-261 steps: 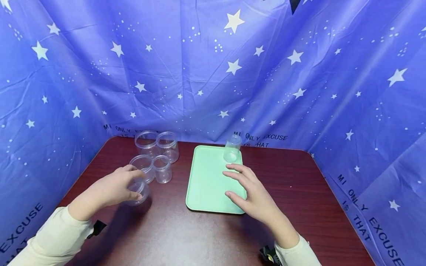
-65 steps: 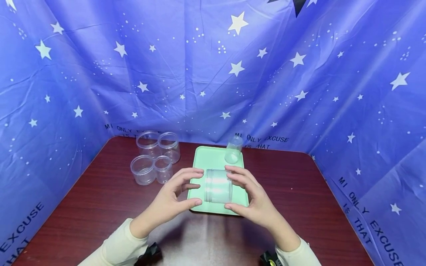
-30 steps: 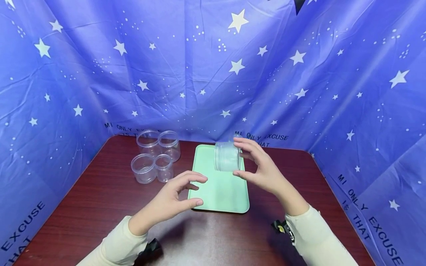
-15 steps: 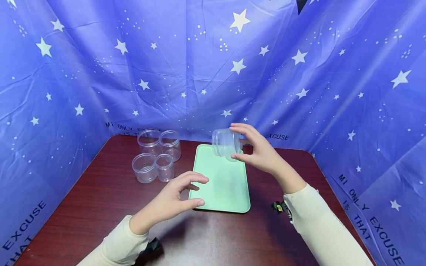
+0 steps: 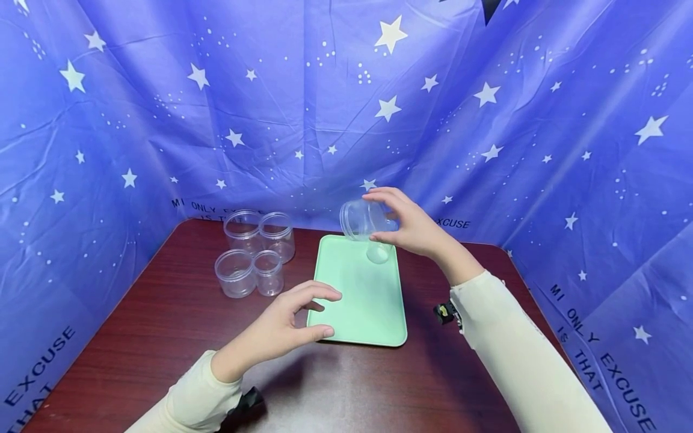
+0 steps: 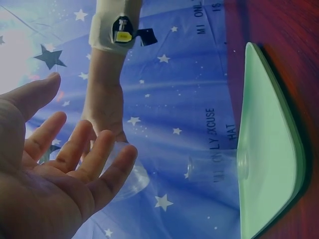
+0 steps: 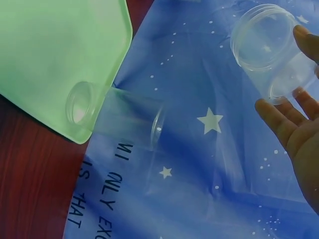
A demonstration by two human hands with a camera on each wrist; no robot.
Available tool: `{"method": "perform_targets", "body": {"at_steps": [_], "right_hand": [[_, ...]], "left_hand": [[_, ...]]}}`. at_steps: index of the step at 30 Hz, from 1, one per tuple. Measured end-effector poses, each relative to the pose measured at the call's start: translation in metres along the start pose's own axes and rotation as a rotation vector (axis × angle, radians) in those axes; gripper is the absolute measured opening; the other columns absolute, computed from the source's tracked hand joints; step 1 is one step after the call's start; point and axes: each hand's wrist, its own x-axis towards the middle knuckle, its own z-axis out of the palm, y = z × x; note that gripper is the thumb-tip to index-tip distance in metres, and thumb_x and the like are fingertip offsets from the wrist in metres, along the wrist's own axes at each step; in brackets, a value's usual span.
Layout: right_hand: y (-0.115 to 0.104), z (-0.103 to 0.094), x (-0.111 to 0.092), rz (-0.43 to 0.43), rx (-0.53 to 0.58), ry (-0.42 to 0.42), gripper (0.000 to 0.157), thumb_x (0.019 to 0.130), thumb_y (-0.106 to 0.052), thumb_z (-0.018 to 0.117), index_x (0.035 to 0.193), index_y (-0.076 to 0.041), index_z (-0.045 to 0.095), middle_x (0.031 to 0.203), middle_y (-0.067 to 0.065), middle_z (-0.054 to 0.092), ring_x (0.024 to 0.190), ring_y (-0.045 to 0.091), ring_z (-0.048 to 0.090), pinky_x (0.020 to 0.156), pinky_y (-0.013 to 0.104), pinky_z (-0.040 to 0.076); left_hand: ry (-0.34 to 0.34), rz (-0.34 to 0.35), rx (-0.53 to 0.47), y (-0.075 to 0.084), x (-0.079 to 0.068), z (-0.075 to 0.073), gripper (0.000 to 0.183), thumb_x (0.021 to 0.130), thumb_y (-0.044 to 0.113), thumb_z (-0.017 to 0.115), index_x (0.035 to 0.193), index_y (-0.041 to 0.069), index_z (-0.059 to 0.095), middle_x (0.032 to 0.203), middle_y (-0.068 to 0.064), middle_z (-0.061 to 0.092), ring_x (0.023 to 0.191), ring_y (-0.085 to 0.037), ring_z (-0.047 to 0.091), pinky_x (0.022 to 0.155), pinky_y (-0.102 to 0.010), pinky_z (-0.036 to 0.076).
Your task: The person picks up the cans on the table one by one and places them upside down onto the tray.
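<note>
My right hand [image 5: 408, 225] grips a wide clear plastic jar [image 5: 354, 221] by its base end, raised above the far end of the green tray [image 5: 357, 300]. The jar lies tipped on its side, its ridged mouth facing left. Behind and below it, a narrow clear jar [image 7: 124, 119] stands on the tray's far right corner, partly hidden by the held jar in the head view. My left hand [image 5: 287, 322] hovers with fingers apart at the tray's near left edge, holding nothing. In the left wrist view its spread fingers overlap the held jar.
Several clear jars of differing widths stand upright at the left of the dark red table [image 5: 162, 325], among them a short wide jar [image 5: 235, 276] and a small jar [image 5: 269, 273]. A blue star-printed curtain [image 5: 260, 108] surrounds the table's back and sides.
Earlier my left hand was on the wide jar at the left, then both hands had it over the tray. My right hand has since carried it farther back and up; the left stays near the tray.
</note>
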Motion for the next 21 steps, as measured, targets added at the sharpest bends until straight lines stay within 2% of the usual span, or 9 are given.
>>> {"method": "perform_targets", "body": {"at_steps": [5, 12, 15, 21], "right_hand": [[0.007, 0.001, 0.011, 0.053, -0.061, -0.028, 0.077, 0.082, -0.013, 0.087, 0.149, -0.021, 0.051, 0.158, 0.004, 0.040, 0.145, 0.026, 0.039, 0.105, 0.053, 0.050], [0.016, 0.005, 0.025, 0.095, -0.106, -0.059, 0.077, 0.083, -0.014, 0.086, 0.151, -0.017, 0.050, 0.158, 0.010, 0.039, 0.143, 0.028, 0.041, 0.105, 0.049, 0.050], [0.018, 0.008, 0.031, 0.122, -0.114, -0.075, 0.077, 0.084, -0.016, 0.085, 0.151, -0.019, 0.049, 0.159, 0.009, 0.038, 0.138, 0.028, 0.045, 0.104, 0.048, 0.050], [0.026, 0.016, 0.038, 0.174, -0.153, -0.118, 0.077, 0.084, -0.018, 0.084, 0.152, -0.021, 0.048, 0.159, 0.009, 0.038, 0.144, 0.031, 0.040, 0.118, 0.055, 0.036]], "left_hand": [[-0.003, 0.001, 0.010, 0.000, -0.001, -0.001, 0.044, 0.092, 0.016, 0.078, 0.133, 0.017, 0.062, 0.131, -0.009, 0.064, 0.122, -0.019, 0.060, 0.096, -0.039, 0.057], [-0.015, 0.002, 0.029, -0.001, -0.001, -0.003, 0.044, 0.093, 0.018, 0.078, 0.133, 0.017, 0.062, 0.132, -0.004, 0.064, 0.123, -0.018, 0.059, 0.096, -0.038, 0.057], [-0.017, -0.001, 0.029, 0.000, -0.001, -0.004, 0.043, 0.092, 0.018, 0.078, 0.133, 0.017, 0.063, 0.132, -0.003, 0.064, 0.123, -0.017, 0.059, 0.096, -0.037, 0.057], [-0.029, 0.007, 0.033, 0.002, 0.000, -0.004, 0.042, 0.093, 0.018, 0.078, 0.132, 0.017, 0.063, 0.132, -0.002, 0.064, 0.123, -0.017, 0.059, 0.095, -0.037, 0.057]]}}
